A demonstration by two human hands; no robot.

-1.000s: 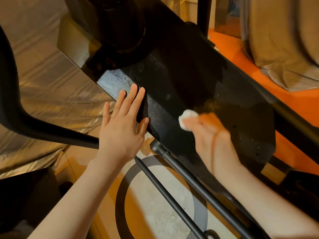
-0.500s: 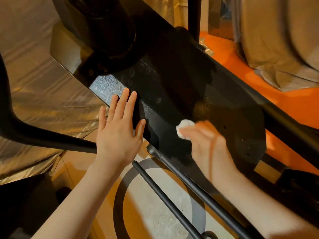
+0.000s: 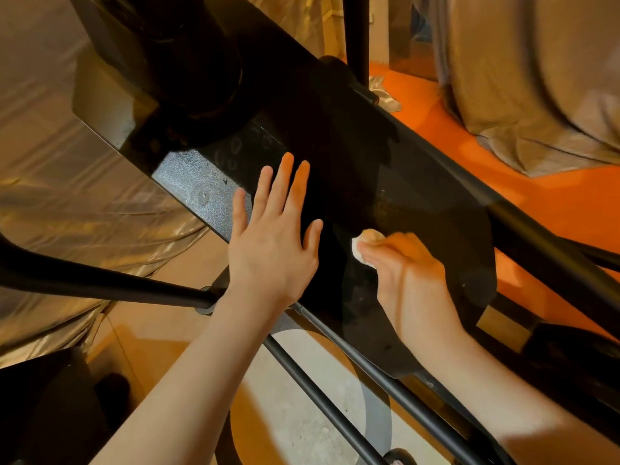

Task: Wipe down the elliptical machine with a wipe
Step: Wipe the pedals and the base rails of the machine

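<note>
My only view rides on the head, facing forward and down, close over the black textured elliptical machine housing (image 3: 362, 182).

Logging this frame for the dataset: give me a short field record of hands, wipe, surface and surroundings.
left hand: flat, fingers straight, resting on the black panel
right hand: pinches the wipe against the panel
wipe: small, white, bunched
black panel: elliptical housing, glossy, faint smudges
floor: orange
draped fabric: tan, at the left

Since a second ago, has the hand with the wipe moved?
Yes. The right hand with the wipe slid along the black panel, closer to the left hand.
</note>
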